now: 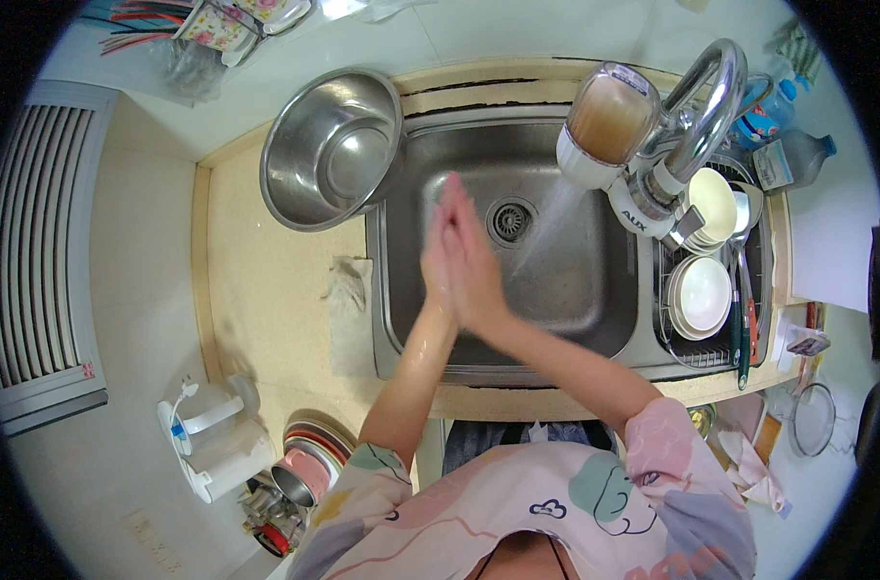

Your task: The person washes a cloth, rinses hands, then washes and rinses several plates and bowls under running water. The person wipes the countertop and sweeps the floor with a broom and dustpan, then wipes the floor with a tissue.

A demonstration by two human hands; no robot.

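Observation:
My left hand [438, 264] and my right hand [476, 272] press palm to palm above a stainless steel sink [592, 304]. Both are wet, with fingers stretched out and blurred by motion, and neither holds anything. Just to the right of my fingertips lies the drain strainer [512, 220] in the basin floor. Water [548, 221] sprays slantwise from a faucet-mounted water filter [610, 123] attached to the chrome faucet [733, 87]. The stream passes right of my hands. My palms are hidden against each other.
A steel bowl [295, 159] leans over the sink's left rim, near a damp cloth [349, 312]. On the right, a dish rack [701, 355] holds white bowls [704, 293] and utensils. An electric kettle [229, 457] and stacked dishes [320, 435] stand at lower left.

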